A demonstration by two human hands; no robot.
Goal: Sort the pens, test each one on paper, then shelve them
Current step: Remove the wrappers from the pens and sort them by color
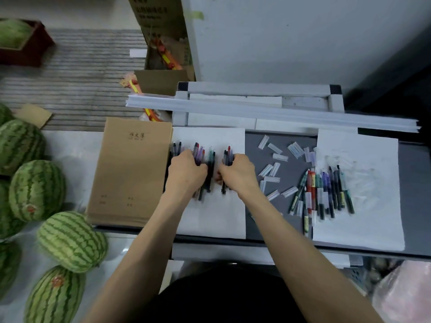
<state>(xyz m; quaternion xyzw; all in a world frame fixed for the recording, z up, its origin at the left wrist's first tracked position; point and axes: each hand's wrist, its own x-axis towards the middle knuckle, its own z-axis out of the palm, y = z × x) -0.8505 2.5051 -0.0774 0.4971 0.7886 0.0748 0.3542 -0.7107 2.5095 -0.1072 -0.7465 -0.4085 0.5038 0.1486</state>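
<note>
Cardboard box [161,82] is holding red-and-yellow packets [166,58]. Left hand [186,170] and right hand [239,172] are each gripping pens [211,159] on white paper [210,217].

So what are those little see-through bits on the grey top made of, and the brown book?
The little see-through bits look like clear plastic, probably pen caps: pale, glossy, with the grey top showing through. The brown book looks like matte kraft paper or thin card: flat tan cover, no shine, printed characters.
</note>
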